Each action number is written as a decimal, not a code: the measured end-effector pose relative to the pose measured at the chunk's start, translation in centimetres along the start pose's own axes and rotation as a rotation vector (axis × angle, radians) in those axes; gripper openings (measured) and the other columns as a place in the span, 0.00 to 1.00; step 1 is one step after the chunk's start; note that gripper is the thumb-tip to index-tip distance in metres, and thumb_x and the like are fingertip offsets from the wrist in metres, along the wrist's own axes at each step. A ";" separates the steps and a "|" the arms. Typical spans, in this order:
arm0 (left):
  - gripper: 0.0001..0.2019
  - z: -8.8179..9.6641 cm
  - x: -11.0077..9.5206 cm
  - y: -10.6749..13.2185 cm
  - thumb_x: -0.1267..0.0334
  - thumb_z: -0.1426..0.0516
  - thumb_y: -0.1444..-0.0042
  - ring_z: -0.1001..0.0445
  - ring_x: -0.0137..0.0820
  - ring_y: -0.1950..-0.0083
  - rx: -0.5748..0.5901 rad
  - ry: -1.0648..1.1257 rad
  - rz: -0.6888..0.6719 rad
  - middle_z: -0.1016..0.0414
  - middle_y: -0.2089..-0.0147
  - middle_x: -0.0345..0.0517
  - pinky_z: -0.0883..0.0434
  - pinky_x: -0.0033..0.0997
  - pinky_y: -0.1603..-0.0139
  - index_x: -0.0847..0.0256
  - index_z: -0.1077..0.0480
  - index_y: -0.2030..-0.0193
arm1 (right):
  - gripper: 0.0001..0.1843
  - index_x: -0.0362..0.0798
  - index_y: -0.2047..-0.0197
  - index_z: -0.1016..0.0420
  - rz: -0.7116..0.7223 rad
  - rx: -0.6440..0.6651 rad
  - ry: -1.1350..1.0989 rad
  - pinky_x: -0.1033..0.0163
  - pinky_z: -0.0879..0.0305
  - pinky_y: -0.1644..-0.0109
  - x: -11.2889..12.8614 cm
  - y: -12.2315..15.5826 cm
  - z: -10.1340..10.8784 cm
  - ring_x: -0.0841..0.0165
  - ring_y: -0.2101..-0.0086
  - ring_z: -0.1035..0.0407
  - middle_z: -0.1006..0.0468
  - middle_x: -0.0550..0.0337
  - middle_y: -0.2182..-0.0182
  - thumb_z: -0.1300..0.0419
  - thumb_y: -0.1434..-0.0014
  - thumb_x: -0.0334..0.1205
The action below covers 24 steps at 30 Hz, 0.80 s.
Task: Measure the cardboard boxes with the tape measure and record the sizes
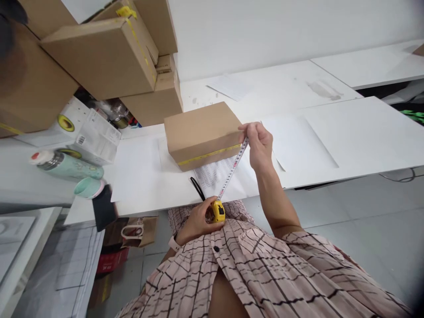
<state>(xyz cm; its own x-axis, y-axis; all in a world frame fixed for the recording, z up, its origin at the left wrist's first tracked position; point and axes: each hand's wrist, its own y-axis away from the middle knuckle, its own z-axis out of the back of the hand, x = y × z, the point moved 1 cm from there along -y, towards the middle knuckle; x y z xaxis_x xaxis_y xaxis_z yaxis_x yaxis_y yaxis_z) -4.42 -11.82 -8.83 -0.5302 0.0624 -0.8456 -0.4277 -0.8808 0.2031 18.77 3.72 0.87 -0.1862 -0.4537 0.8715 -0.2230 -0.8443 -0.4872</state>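
Observation:
My left hand (200, 217) is closed around a yellow tape measure (218, 211), held close to my shirt below the table's front edge. The white blade (232, 171) runs out slanting up and to the right, with black and red numbers on it. At its far end my right hand (257, 139) pinches the blade by the right corner of a brown cardboard box (203, 130). Yellow tape runs along the box's near side. A printed sheet (208, 176) lies partly under the box, with a black strap (198, 189) beside it.
Large cardboard boxes (102, 57) are stacked at the left back. A mint bottle (68, 165), a mint cup (88, 187) and a dark phone (104, 207) are at the left. White papers (298, 143) lie on the white table (351, 132).

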 end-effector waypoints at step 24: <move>0.33 3.8 0.1 -12.5 0.60 0.32 0.49 0.22 0.42 0.43 -0.252 -0.132 -0.181 0.21 0.46 0.51 0.30 0.48 0.38 0.57 0.36 0.38 | 0.11 0.46 0.58 0.24 0.038 0.508 0.556 0.52 0.36 0.45 -12.6 9.2 -1.1 0.58 0.55 0.31 0.23 0.48 0.59 0.48 0.35 0.33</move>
<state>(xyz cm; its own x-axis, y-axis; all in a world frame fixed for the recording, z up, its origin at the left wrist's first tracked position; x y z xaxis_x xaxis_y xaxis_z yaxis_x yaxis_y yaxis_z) -1.89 0.97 -9.62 -0.5593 0.2743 -0.7823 -0.3379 -0.9372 -0.0870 17.99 2.02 -14.63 -0.6708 -0.3881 0.6320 0.2367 -0.9196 -0.3135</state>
